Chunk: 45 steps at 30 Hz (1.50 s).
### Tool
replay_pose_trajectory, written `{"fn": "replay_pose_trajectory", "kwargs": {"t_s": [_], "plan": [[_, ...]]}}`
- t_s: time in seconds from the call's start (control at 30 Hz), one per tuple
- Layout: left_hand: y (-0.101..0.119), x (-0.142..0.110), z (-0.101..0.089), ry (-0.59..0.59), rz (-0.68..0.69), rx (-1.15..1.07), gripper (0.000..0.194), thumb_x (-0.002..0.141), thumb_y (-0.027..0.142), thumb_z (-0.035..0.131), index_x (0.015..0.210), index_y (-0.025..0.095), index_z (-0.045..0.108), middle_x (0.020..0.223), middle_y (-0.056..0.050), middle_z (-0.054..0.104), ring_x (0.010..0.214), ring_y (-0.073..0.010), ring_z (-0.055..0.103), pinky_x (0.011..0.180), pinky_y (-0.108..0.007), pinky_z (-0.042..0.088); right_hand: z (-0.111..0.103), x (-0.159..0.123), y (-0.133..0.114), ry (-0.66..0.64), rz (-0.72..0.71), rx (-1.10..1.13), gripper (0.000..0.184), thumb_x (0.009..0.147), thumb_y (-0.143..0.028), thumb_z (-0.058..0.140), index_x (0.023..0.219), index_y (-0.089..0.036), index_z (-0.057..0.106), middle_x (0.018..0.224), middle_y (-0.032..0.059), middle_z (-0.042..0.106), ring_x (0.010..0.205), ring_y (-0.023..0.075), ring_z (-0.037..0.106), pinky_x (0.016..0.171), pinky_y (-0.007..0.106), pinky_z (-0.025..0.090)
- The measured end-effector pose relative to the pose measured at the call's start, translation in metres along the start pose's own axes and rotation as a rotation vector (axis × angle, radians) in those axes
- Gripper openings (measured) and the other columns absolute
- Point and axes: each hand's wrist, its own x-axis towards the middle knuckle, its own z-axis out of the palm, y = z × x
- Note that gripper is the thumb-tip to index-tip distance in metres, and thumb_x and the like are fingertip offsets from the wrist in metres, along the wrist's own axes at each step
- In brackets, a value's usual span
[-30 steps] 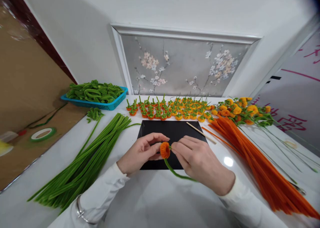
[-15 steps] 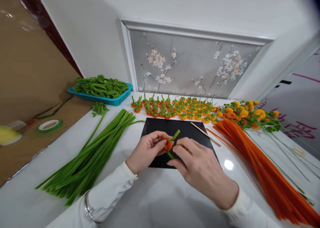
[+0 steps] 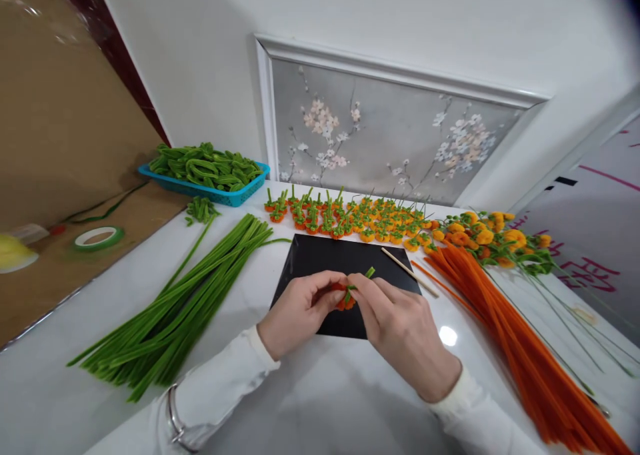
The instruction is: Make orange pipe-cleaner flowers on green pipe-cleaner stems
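Over the black board, my left hand pinches a small orange pipe-cleaner pumpkin between thumb and fingertips. My right hand is closed beside it, its thumb and index finger gripping a green pipe cleaner at the pumpkin's top. One green end sticks up past the right index finger. The fingertips hide part of the pumpkin and of the green piece. A thin wooden stick lies across the board's right edge.
Green pipe cleaners lie at left, orange ones at right. Behind the board stand rows of small pumpkins. A blue basket of bent green pieces is at back left, yellow-orange flowers at back right. Green tape sits far left.
My right hand has moved in to the pumpkin and its fingers have closed on the green pipe cleaner, whose lower end no longer hangs free. My left hand keeps its hold.
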Motion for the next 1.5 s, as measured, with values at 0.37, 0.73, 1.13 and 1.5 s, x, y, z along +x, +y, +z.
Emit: {"fn": "replay_pose_trajectory", "kwargs": {"t_s": [0.37, 0.73, 1.13, 1.5], "plan": [[-0.005, -0.001, 0.001, 0.078, 0.075, 0.304, 0.022, 0.079, 0.014, 0.055, 0.101, 0.015, 0.061, 0.093, -0.007, 0.066, 0.082, -0.0175, 0.064, 0.075, -0.029, 0.053, -0.001, 0.000, 0.002, -0.088, -0.113, -0.181, 0.013, 0.089, -0.011, 0.049, 0.082, -0.019, 0.057, 0.063, -0.0014, 0.052, 0.053, 0.0140, 0.045, 0.055, 0.031, 0.026], [0.001, -0.004, 0.002, 0.085, 0.179, 0.501, 0.027, 0.074, 0.010, 0.056, 0.097, 0.019, 0.067, 0.088, -0.005, 0.069, 0.073, -0.0166, 0.063, 0.068, -0.026, 0.051, -0.004, 0.002, 0.006, -0.118, -0.119, -0.190, 0.015, 0.089, -0.014, 0.051, 0.081, -0.021, 0.061, 0.075, 0.0010, 0.058, 0.064, 0.0142, 0.048, 0.057, 0.032, 0.023], [-0.001, -0.004, 0.001, 0.057, 0.146, 0.457, 0.029, 0.075, 0.010, 0.054, 0.099, 0.019, 0.069, 0.078, -0.002, 0.070, 0.063, -0.0137, 0.060, 0.060, -0.023, 0.047, 0.005, -0.002, 0.005, -0.075, -0.037, -0.030, 0.016, 0.092, -0.023, 0.051, 0.089, -0.021, 0.067, 0.066, 0.0000, 0.064, 0.056, 0.0135, 0.054, 0.056, 0.029, 0.027], [-0.006, -0.005, 0.005, 0.114, 0.078, 0.361, 0.026, 0.076, 0.012, 0.055, 0.100, 0.017, 0.067, 0.084, -0.003, 0.071, 0.071, -0.0159, 0.065, 0.067, -0.025, 0.052, 0.007, 0.000, -0.002, -0.067, 0.040, 0.010, 0.021, 0.089, -0.018, 0.049, 0.072, -0.019, 0.061, 0.059, -0.0008, 0.062, 0.055, 0.0125, 0.056, 0.056, 0.028, 0.029]]}}
